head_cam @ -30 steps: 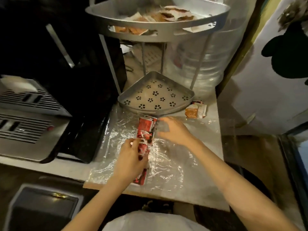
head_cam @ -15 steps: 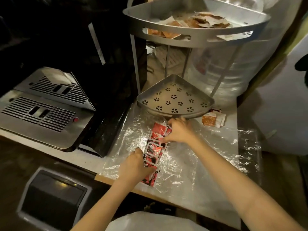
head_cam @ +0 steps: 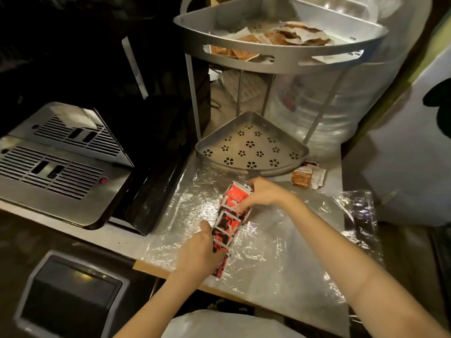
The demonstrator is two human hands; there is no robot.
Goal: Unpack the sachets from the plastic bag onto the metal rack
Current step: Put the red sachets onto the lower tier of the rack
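Red-black-white sachets (head_cam: 230,217), overlapping row

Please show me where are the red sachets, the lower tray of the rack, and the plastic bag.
red sachets (head_cam: 231,215), head view, middle of the row
lower tray (head_cam: 251,147), head view, perforated floor
plastic bag (head_cam: 280,240), head view, crinkled flat sheet

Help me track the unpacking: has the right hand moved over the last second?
Yes. Against the rack's lower tray, the right hand has shifted left, onto the upper end of the red sachets, and slightly nearer the tray.
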